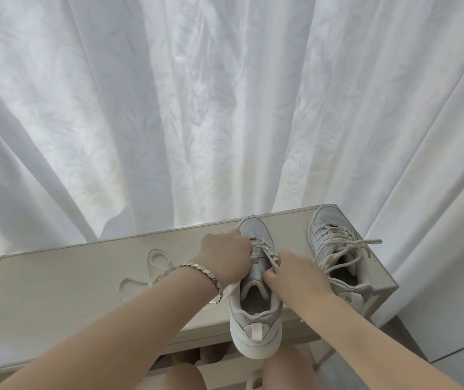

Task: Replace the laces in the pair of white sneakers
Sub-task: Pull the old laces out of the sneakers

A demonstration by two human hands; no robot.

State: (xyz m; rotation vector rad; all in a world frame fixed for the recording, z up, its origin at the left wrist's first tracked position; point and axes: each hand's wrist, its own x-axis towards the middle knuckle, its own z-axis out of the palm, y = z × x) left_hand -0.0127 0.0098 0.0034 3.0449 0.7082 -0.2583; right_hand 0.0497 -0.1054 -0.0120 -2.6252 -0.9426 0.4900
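Forearms (pixel 112 319) reach to the near sneaker (pixel 256 313): left hand (pixel 225 256) curls onto its lace (pixel 263 247), right hand (pixel 294 273) pinches the other end, probably threading eyelets.

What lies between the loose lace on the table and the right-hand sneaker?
Head view: the other sneaker, its laces held by the left hand and right hand.

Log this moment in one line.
left hand: holds near white sneaker | right hand: pinches its cream lace | far laced sneaker: untouched | loose lace: on tabletop

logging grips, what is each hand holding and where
Right hand pinches the lace over the near sneaker's tongue; left hand grips it nearer the toe.
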